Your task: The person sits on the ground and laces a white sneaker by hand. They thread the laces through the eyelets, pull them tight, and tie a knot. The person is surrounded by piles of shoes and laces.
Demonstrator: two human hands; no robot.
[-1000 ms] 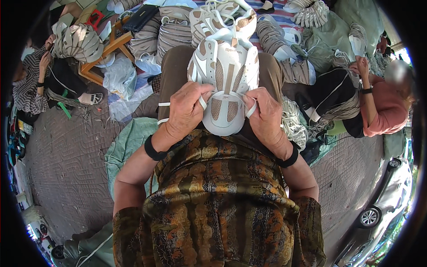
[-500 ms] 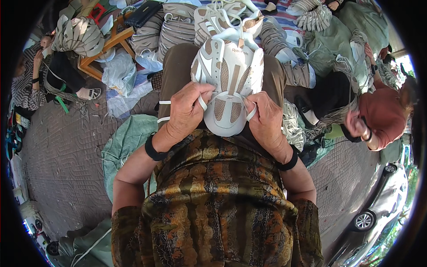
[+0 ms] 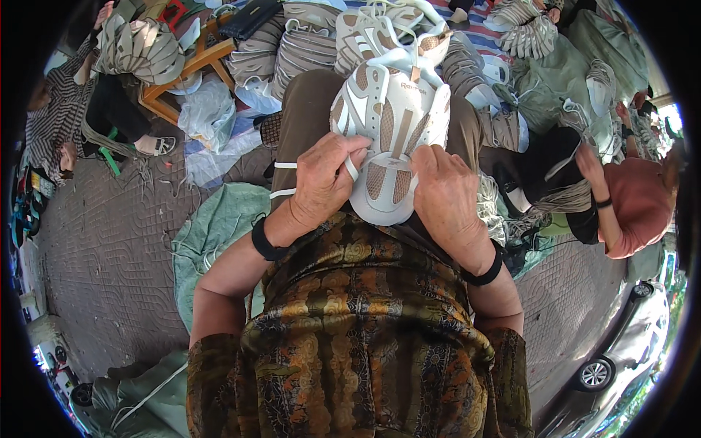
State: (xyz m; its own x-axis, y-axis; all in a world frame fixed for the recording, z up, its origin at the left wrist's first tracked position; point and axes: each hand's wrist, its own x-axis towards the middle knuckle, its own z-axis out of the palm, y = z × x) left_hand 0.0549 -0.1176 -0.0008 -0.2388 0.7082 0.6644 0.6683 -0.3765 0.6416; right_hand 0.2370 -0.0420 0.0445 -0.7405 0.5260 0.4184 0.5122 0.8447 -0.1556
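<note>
Lying between left fingers (image 3: 357,144) and right fingers (image 3: 428,162) is a white-brown shoe (image 3: 387,135).

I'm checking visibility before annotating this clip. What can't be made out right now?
- Head view: whether the right hand pinches the white lace; its own back hides the fingertips.
- Head view: the underside of the sneaker, hidden by its upper.
- Head view: part of the silver car, cut off by the lower edge.

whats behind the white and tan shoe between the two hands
Behind the front shoe, at least one more white-and-tan shoe shows. The rear shoe's near end cannot be seen; the front shoe covers it.
</note>
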